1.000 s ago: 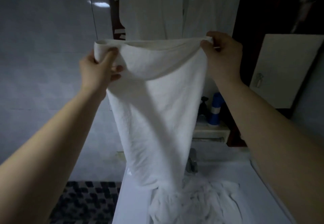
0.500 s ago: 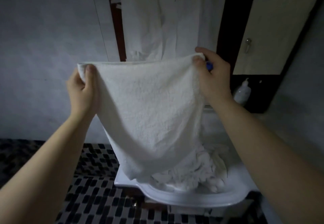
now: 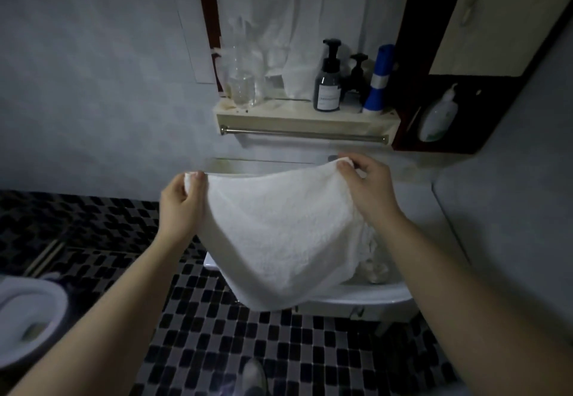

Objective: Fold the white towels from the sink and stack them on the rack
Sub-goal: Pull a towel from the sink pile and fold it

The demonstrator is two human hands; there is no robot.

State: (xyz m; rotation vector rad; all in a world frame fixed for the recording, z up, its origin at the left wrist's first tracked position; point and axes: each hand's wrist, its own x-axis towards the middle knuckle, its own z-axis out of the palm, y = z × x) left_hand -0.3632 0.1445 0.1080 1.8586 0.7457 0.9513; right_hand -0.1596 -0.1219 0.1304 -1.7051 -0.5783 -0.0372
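A white towel (image 3: 279, 234), doubled over, hangs in front of the white sink (image 3: 372, 298). My left hand (image 3: 183, 206) pinches its upper left corner. My right hand (image 3: 369, 184) pinches the upper right corner. The towel's lower edge droops below the sink's front rim and hides most of the basin. More crumpled white towels (image 3: 372, 259) lie in the sink at the right, partly hidden. A metal towel bar (image 3: 304, 134) runs under the shelf above the sink.
The shelf (image 3: 304, 116) carries a glass carafe (image 3: 245, 82), a dark pump bottle (image 3: 327, 85) and a blue-and-white can (image 3: 376, 85). A lotion bottle (image 3: 437, 116) stands in the dark cabinet at right. A toilet (image 3: 28, 312) is at lower left. Checkered tile floor (image 3: 217, 333) lies below.
The towel went from hanging long to doubled over. Both hands carried it downwards, from in front of the mirror to sink height. The view tilted down.
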